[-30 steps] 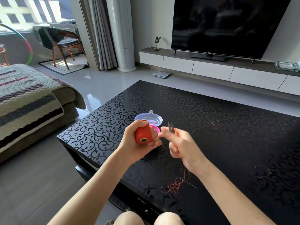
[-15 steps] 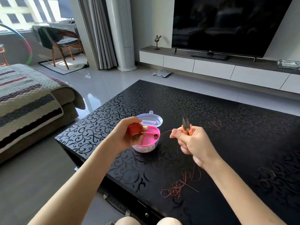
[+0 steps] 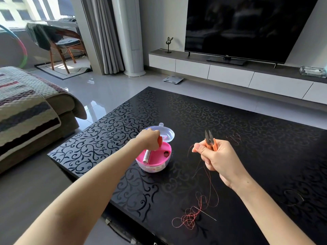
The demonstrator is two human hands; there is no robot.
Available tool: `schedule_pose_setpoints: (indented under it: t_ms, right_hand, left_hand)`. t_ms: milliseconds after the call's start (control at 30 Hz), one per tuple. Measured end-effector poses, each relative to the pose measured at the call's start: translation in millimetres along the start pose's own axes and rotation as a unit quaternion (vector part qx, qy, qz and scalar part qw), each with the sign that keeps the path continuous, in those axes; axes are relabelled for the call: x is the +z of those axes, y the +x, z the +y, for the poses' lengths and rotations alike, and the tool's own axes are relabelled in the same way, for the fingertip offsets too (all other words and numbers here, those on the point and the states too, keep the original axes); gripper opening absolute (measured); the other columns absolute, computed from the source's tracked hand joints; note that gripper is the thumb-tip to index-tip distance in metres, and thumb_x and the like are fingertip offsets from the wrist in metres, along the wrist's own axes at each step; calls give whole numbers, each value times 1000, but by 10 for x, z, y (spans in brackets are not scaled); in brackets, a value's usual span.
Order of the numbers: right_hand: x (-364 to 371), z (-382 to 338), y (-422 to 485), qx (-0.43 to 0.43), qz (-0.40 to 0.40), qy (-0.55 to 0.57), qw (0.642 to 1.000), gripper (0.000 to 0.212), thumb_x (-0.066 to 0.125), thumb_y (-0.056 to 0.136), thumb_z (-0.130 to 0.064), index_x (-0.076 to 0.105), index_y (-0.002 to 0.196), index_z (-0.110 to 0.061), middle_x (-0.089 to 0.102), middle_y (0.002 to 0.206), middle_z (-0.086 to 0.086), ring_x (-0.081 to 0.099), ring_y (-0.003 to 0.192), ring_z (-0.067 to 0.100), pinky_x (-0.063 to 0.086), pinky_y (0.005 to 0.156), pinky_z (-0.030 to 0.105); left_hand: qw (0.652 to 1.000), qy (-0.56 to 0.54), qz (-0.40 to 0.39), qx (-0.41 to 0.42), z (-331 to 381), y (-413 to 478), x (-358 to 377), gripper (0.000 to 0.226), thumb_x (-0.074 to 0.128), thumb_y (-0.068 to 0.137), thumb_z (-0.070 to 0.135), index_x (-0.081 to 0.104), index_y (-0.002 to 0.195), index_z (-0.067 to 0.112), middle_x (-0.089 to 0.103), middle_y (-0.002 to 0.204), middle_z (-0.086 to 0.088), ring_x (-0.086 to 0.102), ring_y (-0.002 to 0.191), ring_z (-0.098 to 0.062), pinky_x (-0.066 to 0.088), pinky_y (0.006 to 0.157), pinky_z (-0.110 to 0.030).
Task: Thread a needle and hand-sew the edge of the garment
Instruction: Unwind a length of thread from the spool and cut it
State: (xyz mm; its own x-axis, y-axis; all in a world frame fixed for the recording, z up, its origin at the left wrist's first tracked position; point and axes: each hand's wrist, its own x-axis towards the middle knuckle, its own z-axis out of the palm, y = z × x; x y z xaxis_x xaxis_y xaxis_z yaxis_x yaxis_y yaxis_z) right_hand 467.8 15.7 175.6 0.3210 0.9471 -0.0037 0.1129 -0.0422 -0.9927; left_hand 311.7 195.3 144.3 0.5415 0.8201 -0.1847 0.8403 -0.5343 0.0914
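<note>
My left hand (image 3: 148, 139) grips an orange thread spool (image 3: 160, 140) and holds it down into the round pink sewing kit box (image 3: 159, 166), whose clear lid (image 3: 168, 134) stands open behind. A white spool (image 3: 146, 155) lies in the box. My right hand (image 3: 215, 157) is raised above the black table (image 3: 230, 121); it holds orange thread snips (image 3: 209, 140) with blades pointing up and pinches the end of a red thread (image 3: 209, 181). The thread hangs down to a tangle (image 3: 188, 216) near the table's front edge, beside a needle (image 3: 205, 213).
Loose thread scraps lie at the right (image 3: 236, 138) and far right (image 3: 293, 198) of the table. A sofa with a striped blanket (image 3: 23, 106) stands to the left. A TV (image 3: 247, 27) on a low cabinet fills the far wall.
My left hand moved forward and down from in front of me, bringing the orange spool into the pink box. My right hand shifted right and turned the snips' blades upward.
</note>
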Motion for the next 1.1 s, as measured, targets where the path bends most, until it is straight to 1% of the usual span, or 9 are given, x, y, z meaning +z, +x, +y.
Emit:
schedule_pose_setpoints:
  t_ms: [67,200,300,367,433,500,733,900,1100]
  right_hand:
    - [-12,32,16,3,2,-5,1000,22,61,92,-13,66,79,4,38,45,1,31,41,7,25,41,19]
    - [-22,108,35,9,6,-7,1000,22,61,92,-13,66,80,4,38,46,1,31,41,7,26,40,18]
    - [-48,151,28,12,15,-4,1000,22,61,93,-14,67,79,3,38,46,0,31,41,7,27,40,17]
    - [-81,157,40,15,34,5,999,22,61,93,-15,67,78,1,39,45,-1,32,40,6,27,40,17]
    - [-134,179,61,28,64,22,997,21,61,92,-14,68,78,1,41,45,-2,33,39,5,27,39,17]
    - [-174,202,67,40,81,33,995,21,62,92,-14,68,79,0,42,44,-2,33,38,4,28,39,17]
    - [-298,293,46,58,91,33,994,21,62,92,-16,69,80,0,42,45,-1,34,39,5,28,38,16]
    - [-319,367,60,70,86,33,993,21,62,92,-16,68,80,0,42,47,0,33,39,5,28,39,16]
    - [-277,420,61,73,81,36,993,21,62,92,-15,68,81,2,41,48,2,32,40,6,28,38,16]
  left_hand:
    - [1000,-9,-4,11,11,-1,21,33,55,88,17,58,119,5,61,116,-14,54,96,-27,36,72,-26]
    - [998,-41,34,46,34,-41,51,32,57,87,14,61,118,7,61,115,-15,52,97,-27,42,80,-33]
    - [989,-100,105,43,100,-28,53,31,65,84,23,62,110,6,61,110,-10,53,92,-23,40,74,-30]
    - [983,-137,113,35,267,-4,54,34,68,80,33,63,105,11,65,100,-5,60,91,-23,47,74,-32]
    - [981,-162,101,29,502,48,107,31,65,80,36,61,98,12,70,88,-4,63,83,-24,45,64,-30]
    - [985,-133,107,37,704,123,223,28,59,84,31,58,104,11,69,90,-7,62,85,-28,39,62,-29]
    - [992,70,86,54,816,454,517,34,56,88,20,44,118,10,66,104,-12,62,97,-34,35,62,-33]
    - [994,24,107,27,764,504,595,46,66,85,31,41,114,7,67,100,-12,61,96,-34,36,64,-33]
    - [991,34,124,33,730,503,681,42,66,82,31,44,109,8,64,107,-13,59,102,-33,35,69,-34]
